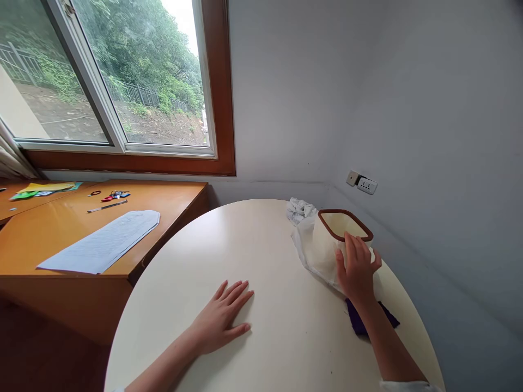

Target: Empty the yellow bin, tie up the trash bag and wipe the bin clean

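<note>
My left hand [223, 318] lies flat on the round white table [245, 239], palm down and fingers stretched, with nothing in it. At the table's right side stands a cream bin [324, 245] with a brown rim. Against its near side is my right hand [357, 267], fingers spread and fingertips at the rim; I see no closed grip. A thin white plastic bag [302, 245] spreads beside the bin, its crumpled end at the back. Under my right forearm lies a dark purple cloth [358, 321], partly hidden.
To the left, a wooden desk [171, 212] holds paper sheets [102, 242], a pen [107, 207], keys [115, 196] and coloured papers [49, 188]. A window [143, 81] is above it. A wall socket [366, 185] sits on the right wall near the table.
</note>
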The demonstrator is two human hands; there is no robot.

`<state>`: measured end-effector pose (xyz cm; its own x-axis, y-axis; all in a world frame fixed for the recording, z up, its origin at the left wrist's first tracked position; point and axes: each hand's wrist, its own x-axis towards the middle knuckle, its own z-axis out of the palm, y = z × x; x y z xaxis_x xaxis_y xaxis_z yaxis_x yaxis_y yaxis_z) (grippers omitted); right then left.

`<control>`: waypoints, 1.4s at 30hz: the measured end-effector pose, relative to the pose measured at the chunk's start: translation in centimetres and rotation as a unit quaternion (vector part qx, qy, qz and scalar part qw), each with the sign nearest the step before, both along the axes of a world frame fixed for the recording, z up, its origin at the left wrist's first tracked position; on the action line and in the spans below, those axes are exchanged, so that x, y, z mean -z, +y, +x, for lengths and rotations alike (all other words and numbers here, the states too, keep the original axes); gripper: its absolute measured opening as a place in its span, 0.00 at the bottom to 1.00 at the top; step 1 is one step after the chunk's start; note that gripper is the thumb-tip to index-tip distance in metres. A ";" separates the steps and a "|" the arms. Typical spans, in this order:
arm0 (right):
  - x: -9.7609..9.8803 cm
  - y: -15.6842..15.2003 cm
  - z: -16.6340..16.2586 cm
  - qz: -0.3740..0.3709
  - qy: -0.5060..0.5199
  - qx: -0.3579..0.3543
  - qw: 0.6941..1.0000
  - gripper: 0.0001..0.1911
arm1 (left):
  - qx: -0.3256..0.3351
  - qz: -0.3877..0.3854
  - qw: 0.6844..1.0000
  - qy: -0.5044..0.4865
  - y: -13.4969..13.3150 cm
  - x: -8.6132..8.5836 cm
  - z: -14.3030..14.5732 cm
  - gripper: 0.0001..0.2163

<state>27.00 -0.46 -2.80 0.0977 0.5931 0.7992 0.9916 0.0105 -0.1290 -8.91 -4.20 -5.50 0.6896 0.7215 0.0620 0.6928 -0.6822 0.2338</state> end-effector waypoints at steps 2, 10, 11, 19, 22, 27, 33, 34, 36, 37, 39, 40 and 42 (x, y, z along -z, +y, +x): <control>0.0 0.0 0.0 0.011 -0.002 0.005 1.000 0.24 | -0.001 0.006 1.000 -0.001 -0.1 -0.1 0.0 0.28; 0.1 -0.1 -0.1 0.040 0.000 0.000 0.999 0.20 | -0.005 -0.014 1.000 0.008 -0.1 -0.5 0.1 0.28; 0.1 -0.1 -0.1 0.041 0.002 -0.002 0.999 0.20 | -0.006 -0.019 1.000 0.011 -0.1 -0.6 0.1 0.28; -0.3 -0.2 -0.2 0.042 0.014 -0.008 0.999 0.19 | -0.008 -0.027 1.000 0.006 -0.2 -0.8 0.3 0.28; -0.3 -0.1 -0.1 0.043 0.016 -0.013 0.999 0.19 | -0.004 -0.021 1.000 -0.004 -0.1 -0.7 0.2 0.29; -0.3 -0.1 0.1 0.049 0.016 -0.019 0.998 0.19 | 0.002 -0.014 1.000 -0.013 -0.2 -0.6 0.1 0.29; -0.4 -0.3 0.3 0.053 0.019 -0.016 0.998 0.17 | -0.006 -0.016 1.000 0.003 -0.1 -0.6 0.1 0.28; -0.4 -0.4 0.3 0.054 0.019 -0.017 0.998 0.17 | -0.006 -0.013 1.000 0.002 -0.1 -0.6 0.1 0.28; -0.3 -0.4 0.4 0.058 0.021 -0.017 0.998 0.16 | -0.004 -0.007 1.000 -0.003 -0.1 -0.5 0.0 0.28; -0.3 -0.4 0.4 0.059 0.021 -0.017 0.998 0.16 | -0.003 -0.007 1.000 -0.004 -0.1 -0.5 0.0 0.28; -0.2 -0.4 0.4 0.058 0.021 -0.016 0.998 0.14 | -0.002 -0.014 1.000 -0.002 -0.1 -0.5 0.0 0.28; -0.2 -0.4 0.4 0.057 0.021 -0.014 0.998 0.14 | -0.003 -0.017 1.000 -0.001 -0.1 -0.5 0.0 0.28; -0.3 -0.4 0.4 0.056 0.019 -0.011 0.998 0.13 | -0.003 -0.019 1.000 0.001 -0.2 -0.6 0.0 0.28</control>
<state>27.41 -0.83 -2.52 0.1164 0.5019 0.8570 0.9855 0.0493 -0.1627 -8.87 -4.35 -4.87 0.6849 0.7279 0.0321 0.6979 -0.6680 0.2583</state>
